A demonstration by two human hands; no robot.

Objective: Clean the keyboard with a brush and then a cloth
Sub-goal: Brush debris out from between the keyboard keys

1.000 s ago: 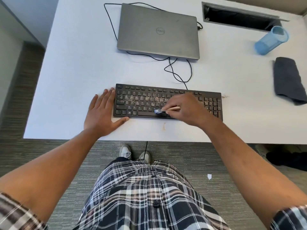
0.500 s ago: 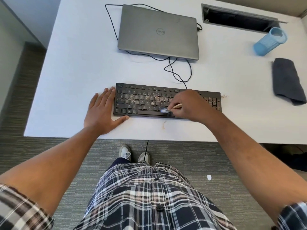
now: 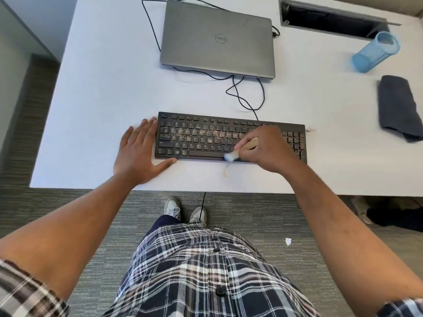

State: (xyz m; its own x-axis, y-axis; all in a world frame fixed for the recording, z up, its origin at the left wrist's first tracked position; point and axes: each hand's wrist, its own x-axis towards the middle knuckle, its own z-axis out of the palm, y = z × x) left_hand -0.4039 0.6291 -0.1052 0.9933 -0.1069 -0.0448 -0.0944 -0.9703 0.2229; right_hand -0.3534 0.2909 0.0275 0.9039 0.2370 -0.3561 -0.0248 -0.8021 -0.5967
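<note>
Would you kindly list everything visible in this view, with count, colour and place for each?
Keyboard: one, black, dusted with tan crumbs, near front edge of table.
Brush: one, wooden handle, pale bristles on the keyboard's front edge.
Cloth: one, dark grey, folded, at right of table.
Laptop: one, grey, closed, behind the keyboard.
Cables: black, looped between laptop and keyboard.
Cup: one, blue, lying tilted, far right.
Cable slot: one, dark, far right edge.
Table: one, white.
Paper scrap: one, white, on carpet.
Left hand: flat beside the keyboard's left end.
Right hand: holds the brush.
Shoes: two, white, on carpet.
</note>
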